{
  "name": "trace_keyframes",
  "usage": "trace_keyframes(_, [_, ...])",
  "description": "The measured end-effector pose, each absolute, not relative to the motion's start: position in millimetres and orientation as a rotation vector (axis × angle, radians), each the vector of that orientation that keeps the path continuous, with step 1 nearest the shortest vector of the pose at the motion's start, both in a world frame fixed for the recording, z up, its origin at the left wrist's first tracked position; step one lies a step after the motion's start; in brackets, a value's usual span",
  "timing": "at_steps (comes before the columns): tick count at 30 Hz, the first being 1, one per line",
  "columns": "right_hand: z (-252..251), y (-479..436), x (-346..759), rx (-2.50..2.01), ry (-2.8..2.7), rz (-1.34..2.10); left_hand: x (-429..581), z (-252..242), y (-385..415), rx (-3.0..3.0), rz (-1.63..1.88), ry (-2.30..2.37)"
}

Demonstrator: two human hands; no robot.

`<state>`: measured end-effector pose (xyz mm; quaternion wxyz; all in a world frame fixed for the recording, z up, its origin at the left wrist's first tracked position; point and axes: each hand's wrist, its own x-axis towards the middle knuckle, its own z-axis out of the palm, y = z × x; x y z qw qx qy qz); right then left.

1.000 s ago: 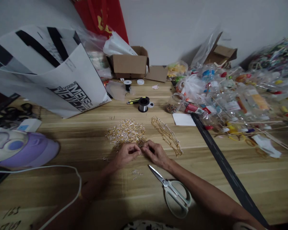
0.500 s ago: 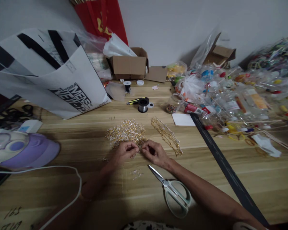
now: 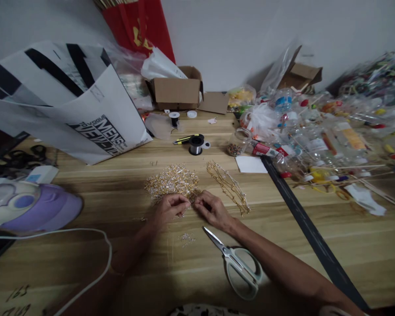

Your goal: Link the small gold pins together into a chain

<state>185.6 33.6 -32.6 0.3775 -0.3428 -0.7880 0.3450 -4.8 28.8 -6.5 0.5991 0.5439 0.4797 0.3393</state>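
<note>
A pile of gold and silver beaded bits [image 3: 173, 180] lies mid-table, just beyond my hands. My left hand [image 3: 171, 208] pinches a tiny piece at the pile's near edge, with a bit of chain hanging under the fingers. Close beside it, my right hand [image 3: 212, 208] has thumb and forefinger pressed together; what they hold is too small to name. Several gold and silver chains [image 3: 228, 186] are laid out to the right of the pile. A small cluster of silver bits [image 3: 187, 238] rests nearer me, left of the open-bladed or closed scissors [image 3: 237, 263], whose tips point toward my right hand.
Wire spools [image 3: 196, 145], a yellow-black cutter [image 3: 182, 139] and a bead jar [image 3: 239, 142] stand behind the pile. Plastic bottles [image 3: 319, 140] crowd the right. A big white bag [image 3: 95, 114], a purple object [image 3: 52, 206] and a white cable [image 3: 110, 250] are left.
Both hands stay almost in place. The fingers of my left hand have shifted slightly, and the small ring seen between the fingertips before is less visible.
</note>
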Motion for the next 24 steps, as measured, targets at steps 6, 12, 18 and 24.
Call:
trace_keyframes(6, [-33.6, 32.8, 185.8, -0.864, -2.048, 0.834, -4.9, -7.5, 29.1, 1.391, 0.757, 1.115])
trace_keyframes(12, [-34.5, 32.0, 186.7, -0.847, -2.071, 0.797, -3.9, -12.0, 28.7, 1.569, 0.746, 1.151])
trace_keyframes(18, [-35.9, 32.1, 187.0, -0.817, -2.116, 0.759, -1.0, -7.0, 26.3, 1.794, 0.711, 1.265])
trace_keyframes(24, [-35.5, 30.0, 186.8, -0.797, -2.208, 0.678, 0.7, -3.4, 23.1, 1.918, 0.623, 1.329])
